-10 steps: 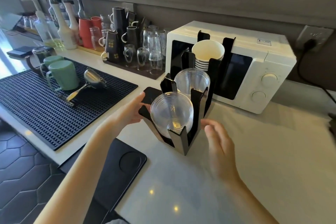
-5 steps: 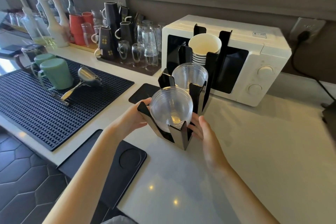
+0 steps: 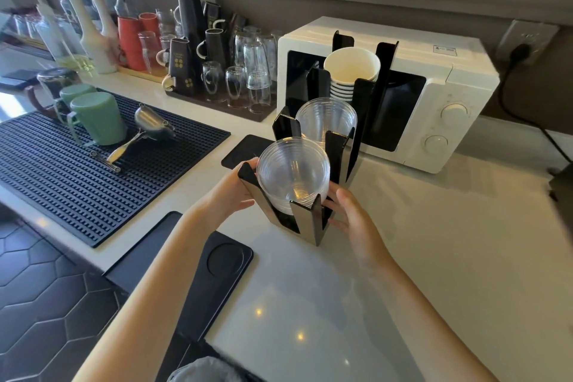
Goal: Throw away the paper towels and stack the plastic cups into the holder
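Note:
A black cup holder [image 3: 310,220] with three bays stands on the white counter in front of the microwave. Its nearest bay holds a stack of clear plastic cups [image 3: 293,175], the middle bay a second clear stack [image 3: 325,121], the far bay white paper cups [image 3: 352,67]. My left hand [image 3: 231,192] grips the holder's left side. My right hand [image 3: 348,211] grips its right side, fingers against the front bay. No paper towels are in view.
A white microwave [image 3: 446,96] sits right behind the holder. A black ribbed mat [image 3: 62,170] with green mugs [image 3: 97,118] and a metal jigger lies to the left. Glasses, mugs and bottles line the back wall. A black tray [image 3: 217,270] lies at the counter's near edge.
Both hands have closed in from beside the holder onto its two sides. The view has tipped slightly down and closer.

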`<action>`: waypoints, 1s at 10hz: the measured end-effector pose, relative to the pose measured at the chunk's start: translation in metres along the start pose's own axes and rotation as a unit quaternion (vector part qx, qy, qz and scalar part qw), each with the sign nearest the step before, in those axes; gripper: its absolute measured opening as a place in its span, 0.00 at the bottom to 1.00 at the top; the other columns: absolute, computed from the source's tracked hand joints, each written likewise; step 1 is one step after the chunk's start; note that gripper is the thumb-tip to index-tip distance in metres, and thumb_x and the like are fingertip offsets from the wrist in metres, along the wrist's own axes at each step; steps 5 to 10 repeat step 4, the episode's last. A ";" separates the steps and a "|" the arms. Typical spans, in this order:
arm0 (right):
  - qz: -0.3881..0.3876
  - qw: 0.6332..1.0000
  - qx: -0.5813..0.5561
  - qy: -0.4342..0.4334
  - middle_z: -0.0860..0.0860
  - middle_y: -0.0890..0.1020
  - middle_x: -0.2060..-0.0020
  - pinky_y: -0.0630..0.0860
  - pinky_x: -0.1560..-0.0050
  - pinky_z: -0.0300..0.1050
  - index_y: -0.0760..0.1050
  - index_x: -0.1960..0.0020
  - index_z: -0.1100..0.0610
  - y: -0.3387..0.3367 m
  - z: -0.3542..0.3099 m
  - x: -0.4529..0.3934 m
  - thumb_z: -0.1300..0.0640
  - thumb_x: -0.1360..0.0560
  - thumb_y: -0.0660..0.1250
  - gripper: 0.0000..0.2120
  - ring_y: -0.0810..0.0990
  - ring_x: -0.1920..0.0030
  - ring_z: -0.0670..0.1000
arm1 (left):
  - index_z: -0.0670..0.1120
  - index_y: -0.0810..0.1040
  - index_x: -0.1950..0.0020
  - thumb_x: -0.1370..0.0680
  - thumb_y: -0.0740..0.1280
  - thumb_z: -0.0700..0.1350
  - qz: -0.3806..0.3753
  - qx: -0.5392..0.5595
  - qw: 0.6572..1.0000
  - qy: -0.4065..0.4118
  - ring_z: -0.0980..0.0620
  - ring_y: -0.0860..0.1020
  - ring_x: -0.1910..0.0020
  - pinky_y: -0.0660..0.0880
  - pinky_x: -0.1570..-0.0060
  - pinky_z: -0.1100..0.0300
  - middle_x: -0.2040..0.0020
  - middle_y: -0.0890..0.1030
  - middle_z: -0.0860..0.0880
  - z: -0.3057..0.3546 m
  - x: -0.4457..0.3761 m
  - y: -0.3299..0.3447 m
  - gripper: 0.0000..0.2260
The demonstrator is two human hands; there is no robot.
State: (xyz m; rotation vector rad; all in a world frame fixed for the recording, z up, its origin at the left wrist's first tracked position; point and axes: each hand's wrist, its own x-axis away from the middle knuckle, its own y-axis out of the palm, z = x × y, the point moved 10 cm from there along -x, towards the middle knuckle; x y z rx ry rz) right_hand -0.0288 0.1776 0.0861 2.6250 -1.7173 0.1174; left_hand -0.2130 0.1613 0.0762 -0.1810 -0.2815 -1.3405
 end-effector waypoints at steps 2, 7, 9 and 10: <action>0.047 0.999 0.009 0.009 0.46 0.79 0.48 0.71 0.44 0.43 0.75 0.47 0.50 -0.016 -0.003 -0.002 0.53 0.23 0.56 0.11 0.76 0.42 0.46 | 0.49 0.74 0.42 0.24 0.58 0.56 0.035 -0.025 0.999 -0.027 0.45 0.76 0.45 0.68 0.34 0.48 0.52 0.80 0.44 0.004 0.007 -0.010 0.17; 0.102 0.991 0.037 -0.081 0.50 0.83 0.60 0.73 0.49 0.45 0.78 0.58 0.53 -0.053 -0.071 0.004 0.60 0.26 0.61 0.08 0.81 0.55 0.49 | 0.44 0.79 0.50 0.24 0.61 0.45 0.156 -0.141 0.962 0.173 0.51 0.78 0.54 0.73 0.48 0.56 0.53 0.82 0.44 0.088 0.029 -0.017 0.10; 0.102 0.991 0.037 -0.081 0.50 0.83 0.60 0.73 0.49 0.45 0.78 0.58 0.53 -0.053 -0.071 0.004 0.60 0.26 0.61 0.08 0.81 0.55 0.49 | 0.44 0.79 0.50 0.24 0.61 0.45 0.156 -0.141 0.962 0.173 0.51 0.78 0.54 0.73 0.48 0.56 0.53 0.82 0.44 0.088 0.029 -0.017 0.10; 0.102 0.991 0.037 -0.081 0.50 0.83 0.60 0.73 0.49 0.45 0.78 0.58 0.53 -0.053 -0.071 0.004 0.60 0.26 0.61 0.08 0.81 0.55 0.49 | 0.44 0.79 0.50 0.24 0.61 0.45 0.156 -0.141 0.962 0.173 0.51 0.78 0.54 0.73 0.48 0.56 0.53 0.82 0.44 0.088 0.029 -0.017 0.10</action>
